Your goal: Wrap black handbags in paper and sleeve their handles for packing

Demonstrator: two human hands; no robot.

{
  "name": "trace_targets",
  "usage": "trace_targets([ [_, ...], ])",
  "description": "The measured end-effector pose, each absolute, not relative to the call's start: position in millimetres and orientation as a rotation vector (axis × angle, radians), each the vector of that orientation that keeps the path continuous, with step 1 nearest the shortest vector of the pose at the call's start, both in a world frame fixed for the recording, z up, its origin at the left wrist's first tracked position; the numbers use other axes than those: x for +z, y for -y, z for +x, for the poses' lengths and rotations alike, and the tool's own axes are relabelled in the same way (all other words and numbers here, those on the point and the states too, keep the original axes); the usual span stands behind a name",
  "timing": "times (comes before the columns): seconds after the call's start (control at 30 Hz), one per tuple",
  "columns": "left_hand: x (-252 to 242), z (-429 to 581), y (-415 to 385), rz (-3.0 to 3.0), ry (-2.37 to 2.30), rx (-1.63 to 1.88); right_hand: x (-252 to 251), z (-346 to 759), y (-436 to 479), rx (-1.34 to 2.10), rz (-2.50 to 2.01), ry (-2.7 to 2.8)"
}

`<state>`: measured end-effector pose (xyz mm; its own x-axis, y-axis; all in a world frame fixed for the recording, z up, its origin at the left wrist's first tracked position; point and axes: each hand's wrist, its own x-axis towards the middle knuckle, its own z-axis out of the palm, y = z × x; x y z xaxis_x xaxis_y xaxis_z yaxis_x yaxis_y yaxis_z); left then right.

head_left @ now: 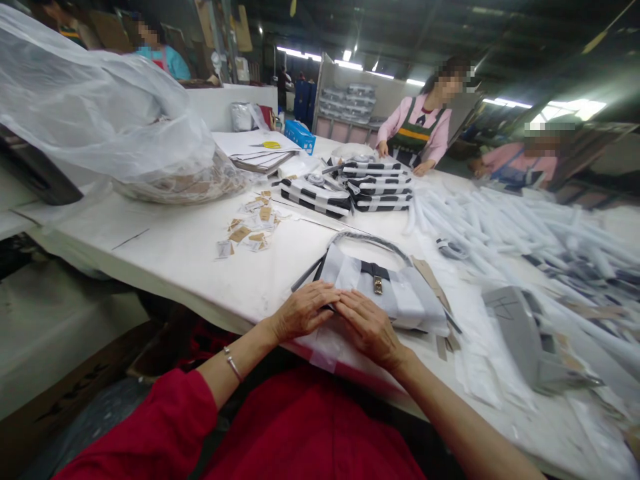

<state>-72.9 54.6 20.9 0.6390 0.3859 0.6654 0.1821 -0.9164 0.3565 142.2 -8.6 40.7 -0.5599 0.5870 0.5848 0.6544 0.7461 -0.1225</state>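
Observation:
A striped handbag [400, 290] lies on the worktable in front of me, its face covered by whitish wrapping. A dark flap with a gold clasp [378, 285] shows at its middle, and a wrapped handle [367, 239] arches above. At the bag's near left corner, my left hand [310, 308] has its fingers closed together over the edge. My right hand [367, 325] grips the same edge just beside it, and the fingertips of both hands meet there. My thumbs and whatever sits beneath the fingers are hidden.
Several tags [245, 233] lie left of the bag. Stacked striped bags [383, 187] stand beyond, near yellow scissors [271, 145] and a blue box [300, 137]. White tubes [480, 220] and a grey tape dispenser [525, 340] are right. Plastic sheeting [115, 113] bulges left. Co-workers stand across the table.

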Motion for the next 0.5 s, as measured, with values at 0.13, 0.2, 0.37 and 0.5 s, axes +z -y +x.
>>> trace_targets([
  [0.13, 17, -74, -56, 2.593, -0.465, 1.176, 47, 147, 33, -0.020, -0.849, 2.305],
  [0.2, 16, -72, -57, 2.576, -0.457, 1.206, 43, 146, 49, 0.002, -0.853, 2.416],
  [0.37, 17, -58, -53, 2.451, -0.646, 1.308, 16, 129, 66, -0.076, -1.040, 2.575],
  [0.5, 20, -47, -46, 2.379, -0.818, 1.347, 8, 115, 58, 0.006, -1.027, 2.360],
])
